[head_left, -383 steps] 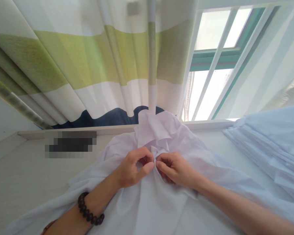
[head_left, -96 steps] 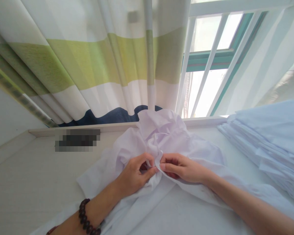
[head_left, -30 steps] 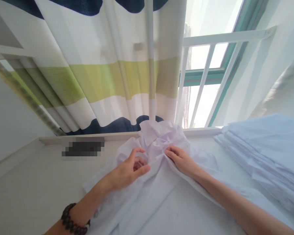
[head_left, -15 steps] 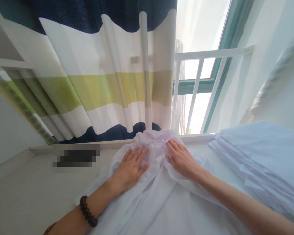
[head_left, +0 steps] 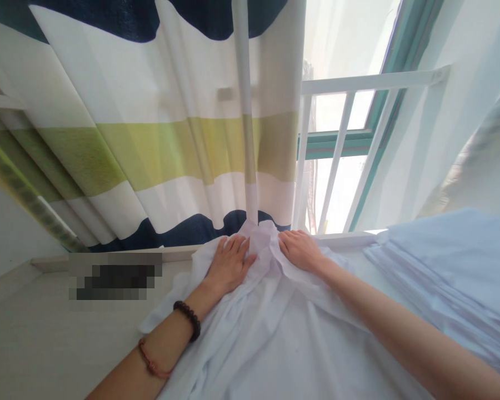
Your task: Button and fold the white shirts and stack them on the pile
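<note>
A bunched white cloth (head_left: pixel 275 328) spreads from the bottom of the view up to the ledge below the window. On its gathered left side lies my left hand (head_left: pixel 230 264), palm down, fingers slightly apart and resting on the folds. My right hand (head_left: pixel 300 250) is at the right side of the gathered part, its fingers curled and pressed together on the cloth's edge. Between the two hands a fold of the cloth stands up in a small peak. A dark beaded bracelet (head_left: pixel 187 320) and a reddish cord are on my left forearm.
Stacked folded white cloth (head_left: pixel 458 266) lies at the right. Beyond the ledge (head_left: pixel 179 254) hang a striped curtain (head_left: pixel 162 150) and a white railing (head_left: pixel 366 83) before the window. A pixelated dark patch (head_left: pixel 120 276) is on the left surface.
My left arm has reached further forward, showing the cord. My right hand has moved slightly up and right, and its fingers have curled in. The cloth between the hands has risen into a peak.
</note>
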### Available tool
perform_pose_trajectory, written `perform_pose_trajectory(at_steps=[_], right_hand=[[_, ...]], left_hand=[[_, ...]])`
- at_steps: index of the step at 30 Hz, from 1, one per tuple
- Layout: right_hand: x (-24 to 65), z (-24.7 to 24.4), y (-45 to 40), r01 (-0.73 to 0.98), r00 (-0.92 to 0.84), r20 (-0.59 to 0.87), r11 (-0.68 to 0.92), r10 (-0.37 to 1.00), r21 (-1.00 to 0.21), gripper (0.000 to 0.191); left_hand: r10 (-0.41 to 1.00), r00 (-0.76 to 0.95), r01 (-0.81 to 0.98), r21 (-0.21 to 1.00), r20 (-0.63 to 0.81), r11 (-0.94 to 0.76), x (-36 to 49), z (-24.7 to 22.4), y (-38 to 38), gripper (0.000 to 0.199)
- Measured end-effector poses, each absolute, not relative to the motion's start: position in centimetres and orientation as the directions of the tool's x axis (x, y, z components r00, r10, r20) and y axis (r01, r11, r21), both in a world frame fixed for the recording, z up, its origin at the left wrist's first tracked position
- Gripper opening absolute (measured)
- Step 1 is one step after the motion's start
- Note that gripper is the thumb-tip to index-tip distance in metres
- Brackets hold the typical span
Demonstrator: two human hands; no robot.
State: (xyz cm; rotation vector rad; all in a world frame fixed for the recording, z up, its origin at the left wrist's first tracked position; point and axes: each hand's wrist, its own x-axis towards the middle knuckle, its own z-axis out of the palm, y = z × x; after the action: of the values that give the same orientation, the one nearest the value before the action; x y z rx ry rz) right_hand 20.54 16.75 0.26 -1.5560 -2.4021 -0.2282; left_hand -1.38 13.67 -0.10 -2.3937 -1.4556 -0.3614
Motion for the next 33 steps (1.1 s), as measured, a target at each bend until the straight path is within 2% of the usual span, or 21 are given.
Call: perform_pose_trajectory(at_steps=[4,8,13,17,21,24,28,31,33], right_hand=[[20.9,1.2,18.8,0.932,-0.333,0.238,0.357,0.912,-0.062,0.056],[20.5,1.4,19.2,0.948,-0.276,0.229,0.304,0.933,-0.094,0.054],[19.9,3.8,18.1,0.954,-0.236,0.331,0.283,0.914,-0.099,0.044],[20.0,8.0,19.0,0.964,-0.162,0.463,0.240,0.871,-0.113,0.047],[21.0,9.2,19.7,0.964,-0.137,0.480,0.228,0.867,-0.136,0.041],[22.5,7.0,17.6,0.948,-0.206,0.419,0.287,0.884,-0.138,0.042],[24.6,3.2,12.7,0.917,-0.296,0.370,0.370,0.881,-0.148,0.036],[25.3,2.0,9.8,0.904,-0.322,0.426,0.409,0.845,-0.127,0.037],[25.5,1.8,8.6,0.902,-0.337,0.503,0.426,0.796,-0.069,0.038]], left_hand=[[0.831,0.393,0.918,-0.109,0.394,-0.382,-0.7,0.7,15.5,0.038],[0.846,0.320,0.943,-0.059,0.427,-0.328,-0.2,0.5,16.6,0.038],[0.838,0.259,0.954,0.009,0.480,-0.300,0.1,2.5,16.4,0.036],[0.803,0.241,0.948,0.045,0.544,-0.315,0.5,6.4,17.2,0.043],[0.804,0.225,0.948,0.066,0.550,-0.310,0.7,8.1,17.4,0.039],[0.843,0.264,0.936,0.086,0.469,-0.341,0.0,6.9,15.4,0.039],[0.908,0.344,0.910,0.154,0.240,-0.386,-1.9,4.6,11.3,0.029],[0.939,0.323,0.917,0.206,0.117,-0.341,-3.3,4.0,9.1,0.029],[0.952,0.301,0.921,0.240,0.063,-0.307,-3.9,4.4,8.3,0.030]])
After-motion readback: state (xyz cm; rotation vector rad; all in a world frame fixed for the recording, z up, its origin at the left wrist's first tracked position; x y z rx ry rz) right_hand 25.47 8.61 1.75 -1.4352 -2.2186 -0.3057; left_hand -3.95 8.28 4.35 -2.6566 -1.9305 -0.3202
